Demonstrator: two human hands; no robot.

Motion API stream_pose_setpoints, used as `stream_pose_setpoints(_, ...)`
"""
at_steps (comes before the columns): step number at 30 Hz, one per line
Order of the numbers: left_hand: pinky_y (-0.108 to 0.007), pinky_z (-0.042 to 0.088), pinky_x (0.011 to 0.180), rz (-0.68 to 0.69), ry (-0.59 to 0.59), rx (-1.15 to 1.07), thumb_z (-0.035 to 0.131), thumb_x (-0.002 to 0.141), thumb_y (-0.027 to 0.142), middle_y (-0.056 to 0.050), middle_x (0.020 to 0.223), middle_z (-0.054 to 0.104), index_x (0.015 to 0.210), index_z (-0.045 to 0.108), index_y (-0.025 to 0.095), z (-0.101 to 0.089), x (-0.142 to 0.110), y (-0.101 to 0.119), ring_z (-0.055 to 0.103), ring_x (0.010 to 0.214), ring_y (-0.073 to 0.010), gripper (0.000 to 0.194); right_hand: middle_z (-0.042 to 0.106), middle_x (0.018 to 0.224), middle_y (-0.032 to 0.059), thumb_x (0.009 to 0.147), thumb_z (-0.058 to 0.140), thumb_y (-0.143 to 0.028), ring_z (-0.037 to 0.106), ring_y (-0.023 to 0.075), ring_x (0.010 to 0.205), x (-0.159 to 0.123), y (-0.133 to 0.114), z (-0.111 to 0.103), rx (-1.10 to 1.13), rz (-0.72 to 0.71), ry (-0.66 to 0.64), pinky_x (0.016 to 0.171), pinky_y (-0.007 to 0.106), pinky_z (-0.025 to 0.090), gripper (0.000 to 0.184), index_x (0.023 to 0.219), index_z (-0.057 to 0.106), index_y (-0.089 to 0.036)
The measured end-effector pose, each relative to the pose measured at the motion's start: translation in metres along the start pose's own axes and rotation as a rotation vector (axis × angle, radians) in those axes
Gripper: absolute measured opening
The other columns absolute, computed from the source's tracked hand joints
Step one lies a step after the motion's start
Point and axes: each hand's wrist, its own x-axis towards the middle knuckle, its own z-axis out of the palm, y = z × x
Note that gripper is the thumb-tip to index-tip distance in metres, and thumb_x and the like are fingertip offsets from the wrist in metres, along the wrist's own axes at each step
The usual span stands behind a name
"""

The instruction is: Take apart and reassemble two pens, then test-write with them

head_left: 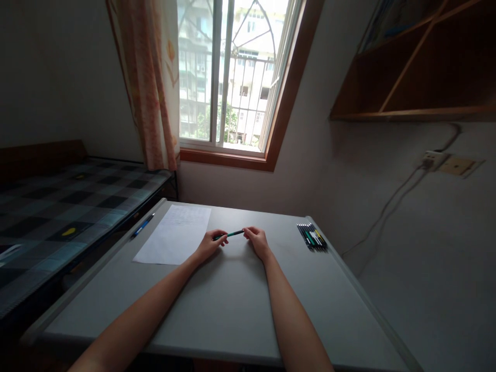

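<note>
Pen (235,233), slim, green-barrelled and dark-ended, bridges the two hands above a pale grey rectangular desk (220,305). The left hand (212,244) has its fingers closed around one end; the right hand (256,239) pinches the other between thumb and fingertips, though its exact grip is too small to be sure of. Left of them lies a white rectangular paper sheet (166,240); right, a row of dark slender pens (312,237).

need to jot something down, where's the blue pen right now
In the head view, the blue pen lies on the left side of the table, near its edge, just left of the white paper.
</note>
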Motion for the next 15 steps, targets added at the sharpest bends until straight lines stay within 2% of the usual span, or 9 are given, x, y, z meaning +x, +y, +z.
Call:
stream_pose_setpoints(4, -0.027, 0.048, 0.059, 0.010, -0.012, 0.008, 0.055, 0.073, 0.042, -0.006, 0.067, 0.065, 0.084, 0.063, 0.011, -0.0001, -0.0007, -0.0005, 0.059, 0.058, -0.0144, 0.033, 0.040, 0.039, -0.0039, 0.069, 0.050, -0.057, 0.034, 0.0077, 0.041, 0.0026, 0.0053, 0.0033, -0.174, -0.035, 0.059, 0.044, 0.022, 0.029, 0.047, 0.047, 0.053, -0.015)
stream_pose_setpoints(7, -0.027, 0.048, 0.058, 0.012, -0.015, -0.002, 0.055, 0.072, 0.042, -0.007, 0.067, 0.066, 0.085, 0.063, 0.011, -0.0001, -0.0010, -0.0006, 0.059, 0.058, -0.0144, 0.034, 0.032, 0.034, -0.0043, 0.071, 0.044, -0.060, 0.030, 0.0072, 0.037, 0.0041, 0.0065, 0.0063, -0.161, -0.022, 0.107, 0.043, 0.023, 0.026, 0.054, 0.039, 0.046, -0.017)
stream_pose_setpoints(10, -0.027, 0.048, 0.058, 0.009, -0.005, -0.015, 0.055, 0.073, 0.042, -0.006, 0.068, 0.066, 0.086, 0.063, 0.012, 0.0000, -0.0005, -0.0012, 0.059, 0.058, -0.0142, 0.034, 0.043, 0.040, -0.0025, 0.070, 0.047, -0.059, 0.037, 0.0084, 0.039, 0.0029, 0.0029, 0.0060, 0.005, 0.011, 0.119, 0.045, 0.023, 0.030, 0.048, 0.054, 0.058, -0.015)
stream_pose_setpoints(13, -0.027, 0.048, 0.058, 0.001, 0.014, -0.011, 0.055, 0.074, 0.041, -0.006, 0.067, 0.066, 0.085, 0.063, 0.012, 0.0000, 0.0003, -0.0019, 0.059, 0.057, -0.0140, 0.033, 0.057, 0.056, 0.0013, 0.064, 0.060, -0.051, 0.049, 0.0115, 0.052, 0.0001, -0.0018, 0.0029, 0.121, 0.009, 0.045, 0.053, 0.024, 0.037, 0.039, 0.078, 0.063, -0.015)
stream_pose_setpoints(15, -0.027, 0.048, 0.058, -0.004, 0.019, -0.004, 0.055, 0.073, 0.041, -0.006, 0.067, 0.066, 0.085, 0.063, 0.011, -0.0003, 0.0004, -0.0015, 0.059, 0.057, -0.0141, 0.033, 0.059, 0.061, 0.0023, 0.062, 0.063, -0.048, 0.051, 0.0124, 0.057, -0.0011, -0.0033, 0.0010, 0.108, 0.007, 0.006, 0.056, 0.024, 0.039, 0.036, 0.077, 0.063, -0.015)
